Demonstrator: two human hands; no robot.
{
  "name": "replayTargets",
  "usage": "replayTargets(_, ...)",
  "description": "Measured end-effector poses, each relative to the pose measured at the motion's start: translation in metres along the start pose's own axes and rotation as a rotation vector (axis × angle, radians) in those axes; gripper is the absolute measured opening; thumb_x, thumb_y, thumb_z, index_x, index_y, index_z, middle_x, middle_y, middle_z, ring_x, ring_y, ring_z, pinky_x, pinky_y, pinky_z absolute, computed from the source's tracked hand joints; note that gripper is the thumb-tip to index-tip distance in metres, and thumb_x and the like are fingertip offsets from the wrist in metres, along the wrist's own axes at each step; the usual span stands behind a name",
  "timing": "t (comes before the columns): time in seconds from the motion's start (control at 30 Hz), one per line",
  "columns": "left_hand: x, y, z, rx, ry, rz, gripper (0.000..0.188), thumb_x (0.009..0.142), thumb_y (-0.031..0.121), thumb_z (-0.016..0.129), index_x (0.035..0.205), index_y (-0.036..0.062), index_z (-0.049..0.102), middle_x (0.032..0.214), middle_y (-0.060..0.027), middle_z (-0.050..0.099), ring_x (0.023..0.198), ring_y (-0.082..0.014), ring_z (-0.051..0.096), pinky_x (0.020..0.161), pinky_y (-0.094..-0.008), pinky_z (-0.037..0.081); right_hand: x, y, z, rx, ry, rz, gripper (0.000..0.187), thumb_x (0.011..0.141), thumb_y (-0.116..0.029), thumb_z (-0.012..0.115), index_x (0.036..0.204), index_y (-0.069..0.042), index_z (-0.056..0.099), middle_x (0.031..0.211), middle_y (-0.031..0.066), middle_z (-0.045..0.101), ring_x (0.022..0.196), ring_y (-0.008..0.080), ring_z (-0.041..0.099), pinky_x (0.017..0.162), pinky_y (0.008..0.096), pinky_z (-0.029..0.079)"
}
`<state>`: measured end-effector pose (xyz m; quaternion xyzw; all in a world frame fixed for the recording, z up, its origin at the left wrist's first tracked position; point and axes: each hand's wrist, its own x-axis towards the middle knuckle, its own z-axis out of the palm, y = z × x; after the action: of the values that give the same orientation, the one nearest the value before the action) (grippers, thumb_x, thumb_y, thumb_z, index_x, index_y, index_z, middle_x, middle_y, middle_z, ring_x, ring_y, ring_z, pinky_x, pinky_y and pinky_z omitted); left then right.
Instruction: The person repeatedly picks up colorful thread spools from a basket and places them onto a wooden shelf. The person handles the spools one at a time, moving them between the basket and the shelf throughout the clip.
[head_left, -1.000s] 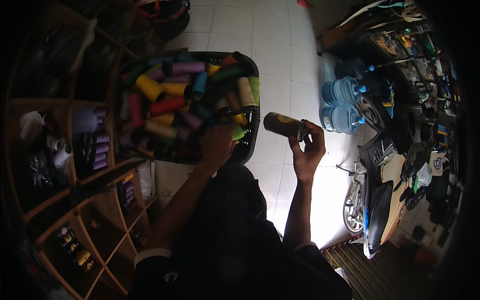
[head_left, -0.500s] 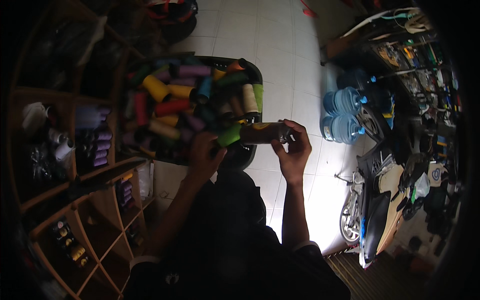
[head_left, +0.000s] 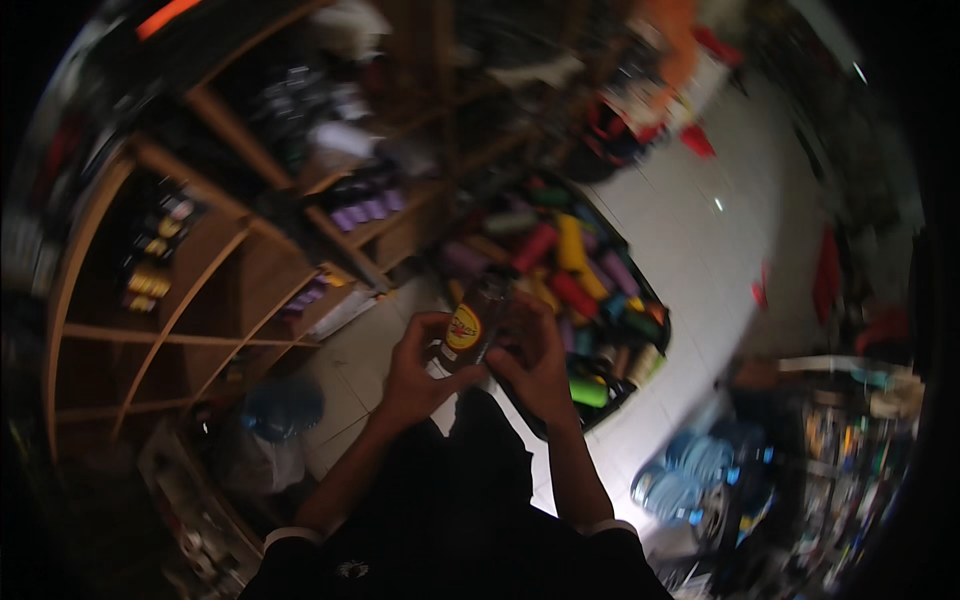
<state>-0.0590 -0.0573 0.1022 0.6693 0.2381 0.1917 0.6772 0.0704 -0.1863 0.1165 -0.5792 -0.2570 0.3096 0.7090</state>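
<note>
A dark brown thread spool [head_left: 484, 312] with a round yellow and red label is between my two hands, tilted upward in front of me. My left hand [head_left: 418, 372] grips its lower left side, thumb across the bottom. My right hand [head_left: 535, 362] is closed against its right side, its fingers partly in shadow. Just beyond the hands sits a black basket [head_left: 652, 368] heaped with thread spools. Among these are a yellow spool [head_left: 571, 243], a red spool [head_left: 574, 294] and a bright green spool [head_left: 588, 392] near the basket's near edge.
Wooden cubby shelves [head_left: 190, 345] stand on the left, with purple spools [head_left: 365, 208] and small dark and yellow spools [head_left: 150, 285] in some compartments. Blue water jugs [head_left: 668, 490] stand at lower right beside a cluttered rack [head_left: 860, 440]. Another blue jug [head_left: 284, 408] is at lower left.
My view has turned left toward the shelves, so the basket now appears further right. The brown spool has come closer and tilted upright, and my left hand has moved from the green spool onto it.
</note>
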Motion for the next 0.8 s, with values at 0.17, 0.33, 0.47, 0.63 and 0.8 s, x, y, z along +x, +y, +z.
replayTargets(0.17, -0.032, 0.022, -0.074, 0.162, 0.416, 0.061, 0.064, 0.071, 0.009, 0.086, 0.122, 0.0050, 0.049, 0.120, -0.0095, 0.056, 0.115, -0.0223, 0.058, 0.096, -0.0381, 0.050, 0.011, 0.028, 0.117, -0.097, -0.217, 0.081, 0.070, 0.081, -0.007, 0.079, 0.140, -0.001, 0.040, 0.126, 0.0133, 0.056, 0.108, 0.0205, 0.060, 0.090, 0.0321, 0.052)
replayTargets(0.33, -0.071, 0.020, -0.165, 0.343, 0.580, 0.229, 0.071, 0.074, 0.009, 0.081, 0.135, 0.0015, 0.044, 0.122, -0.0184, 0.051, 0.120, -0.0315, 0.052, 0.100, -0.0389, 0.045, 0.027, 0.042, 0.229, -0.151, -0.320, 0.068, 0.067, 0.082, -0.008, 0.079, 0.137, 0.002, 0.043, 0.121, 0.0151, 0.060, 0.107, 0.0211, 0.062, 0.091, 0.0332, 0.052)
replayTargets(0.47, -0.095, 0.014, -0.241, 0.395, 0.643, 0.242, 0.076, 0.075, 0.001, 0.072, 0.143, 0.0017, 0.037, 0.128, -0.0212, 0.045, 0.125, -0.0369, 0.046, 0.105, -0.0409, 0.039, 0.060, 0.083, 0.308, -0.217, -0.443, -0.140, 0.059, 0.082, -0.008, 0.078, 0.132, 0.004, 0.050, 0.120, 0.0144, 0.062, 0.107, 0.0215, 0.063, 0.093, 0.0341, 0.051)
replayTargets(0.63, -0.082, 0.001, -0.326, 0.446, 0.719, 0.194, 0.079, 0.075, -0.007, 0.062, 0.147, 0.0028, 0.031, 0.134, -0.0212, 0.040, 0.128, -0.0381, 0.043, 0.105, -0.0421, 0.040, 0.111, 0.112, 0.409, -0.304, -0.543, -0.339, 0.056, 0.081, -0.007, 0.078, 0.129, 0.005, 0.053, 0.117, 0.0154, 0.065, 0.106, 0.0227, 0.065, 0.092, 0.0340, 0.051)
replayTargets(0.8, -0.045, 0.008, -0.391, 0.409, 0.773, 0.190, 0.081, 0.074, -0.009, 0.057, 0.149, -0.0021, 0.025, 0.137, -0.0265, 0.032, 0.131, -0.0457, 0.037, 0.110, -0.0451, 0.035, 0.154, 0.129, 0.485, -0.252, -0.509, -0.426, 0.054, 0.079, -0.005, 0.078, 0.126, 0.005, 0.055, 0.116, 0.0153, 0.066, 0.103, 0.0240, 0.067, 0.090, 0.0335, 0.053)
